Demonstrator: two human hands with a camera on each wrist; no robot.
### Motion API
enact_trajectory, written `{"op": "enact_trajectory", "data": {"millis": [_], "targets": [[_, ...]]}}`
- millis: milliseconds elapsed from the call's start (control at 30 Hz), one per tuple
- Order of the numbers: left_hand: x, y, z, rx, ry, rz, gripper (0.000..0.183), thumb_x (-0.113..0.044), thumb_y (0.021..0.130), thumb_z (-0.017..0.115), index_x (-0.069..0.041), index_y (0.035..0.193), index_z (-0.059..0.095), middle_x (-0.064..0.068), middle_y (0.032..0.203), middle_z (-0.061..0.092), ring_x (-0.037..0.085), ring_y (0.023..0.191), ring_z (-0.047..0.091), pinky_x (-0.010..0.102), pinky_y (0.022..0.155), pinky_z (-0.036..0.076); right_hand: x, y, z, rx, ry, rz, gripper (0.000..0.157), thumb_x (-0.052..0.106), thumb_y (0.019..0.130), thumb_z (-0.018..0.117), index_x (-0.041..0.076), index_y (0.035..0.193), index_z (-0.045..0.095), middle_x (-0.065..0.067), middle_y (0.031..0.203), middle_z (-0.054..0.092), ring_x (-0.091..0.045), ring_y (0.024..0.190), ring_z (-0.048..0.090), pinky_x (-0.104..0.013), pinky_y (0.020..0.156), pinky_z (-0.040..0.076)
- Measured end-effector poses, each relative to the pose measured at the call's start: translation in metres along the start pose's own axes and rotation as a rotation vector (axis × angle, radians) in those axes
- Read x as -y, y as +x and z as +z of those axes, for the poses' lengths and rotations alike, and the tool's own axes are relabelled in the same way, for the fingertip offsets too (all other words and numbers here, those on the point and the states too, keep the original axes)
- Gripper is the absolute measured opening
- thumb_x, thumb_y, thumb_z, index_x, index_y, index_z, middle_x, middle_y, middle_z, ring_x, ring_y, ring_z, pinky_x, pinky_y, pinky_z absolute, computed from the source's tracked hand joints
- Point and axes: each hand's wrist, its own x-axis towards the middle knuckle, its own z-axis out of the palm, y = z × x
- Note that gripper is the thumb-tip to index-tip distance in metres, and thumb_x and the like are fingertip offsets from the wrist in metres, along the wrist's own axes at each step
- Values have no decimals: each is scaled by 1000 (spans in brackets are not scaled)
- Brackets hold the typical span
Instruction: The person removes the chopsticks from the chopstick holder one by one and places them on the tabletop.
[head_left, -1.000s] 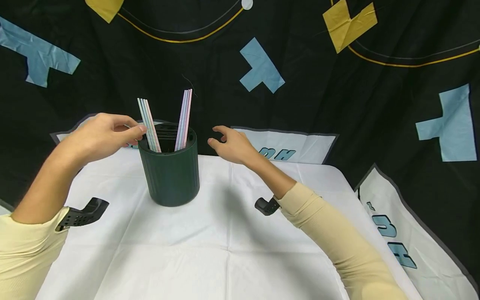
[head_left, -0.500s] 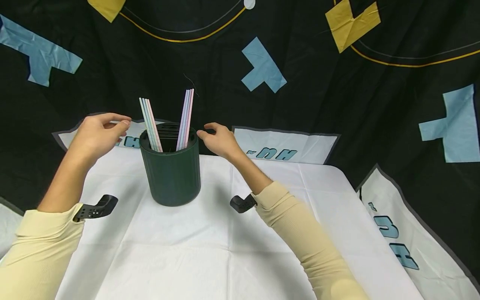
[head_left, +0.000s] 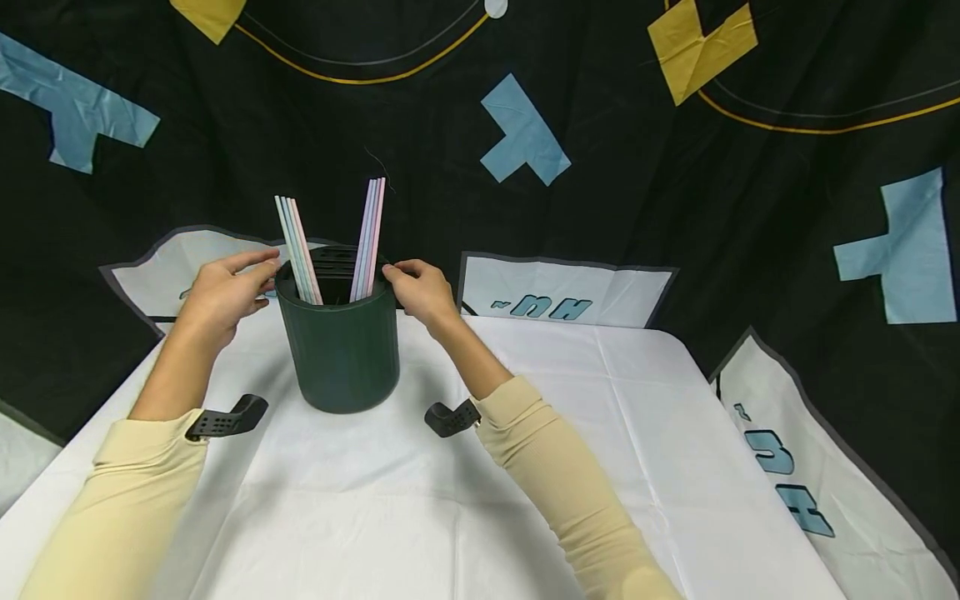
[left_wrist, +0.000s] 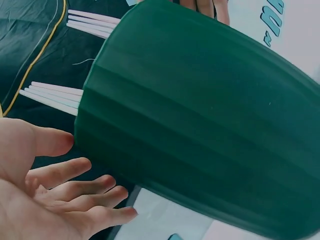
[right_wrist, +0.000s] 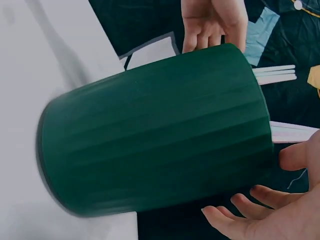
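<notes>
A dark green ribbed container stands upright on the white tablecloth, with a black slotted insert in its mouth. Two bunches of thin pastel straws rise from it, one bunch at the left and another bunch at the right. My left hand is at the left of the rim; in the left wrist view its thumb is right at the edge, fingers loosely extended. On the opposite side is my right hand, its thumb close to the rim and its fingers spread beside the wall.
The white tablecloth spreads in front of the container. Behind it hangs a black cloth with blue and yellow shapes. White lettered panels lie along the back edge and at the right.
My right hand has moved left to the container's rim. The left hand drew back from the left straws, then came in again lower at the rim. The container and straws have stayed put.
</notes>
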Motion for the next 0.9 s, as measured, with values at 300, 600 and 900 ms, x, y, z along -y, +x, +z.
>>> {"op": "enact_trajectory", "data": {"millis": [300, 600, 900], "targets": [[8, 4, 8, 73, -101, -27, 69, -47, 105, 47, -10, 160, 28, 20, 165, 27, 48, 149, 27, 66, 116, 30, -6, 1, 12, -17, 96, 36, 42, 39, 100, 60, 16, 135, 64, -7, 130, 66, -23, 109, 64, -43, 89, 58], [11, 3, 11, 90, -125, -7, 66, -45, 107, 40, -8, 161, 26, 24, 161, 33, 44, 141, 44, 55, 114, 41, -10, 3, 21, -7, 202, 41, 44, 38, 99, 60, 16, 138, 63, -7, 134, 66, -22, 114, 67, -44, 95, 58], [15, 6, 13, 60, -122, -11, 68, -48, 106, 41, -8, 160, 29, 23, 161, 35, 42, 141, 45, 49, 106, 45, -15, 2, 21, -54, 201, 19, 42, 40, 98, 62, 19, 134, 65, -4, 130, 67, -18, 107, 67, -39, 87, 60]]}}
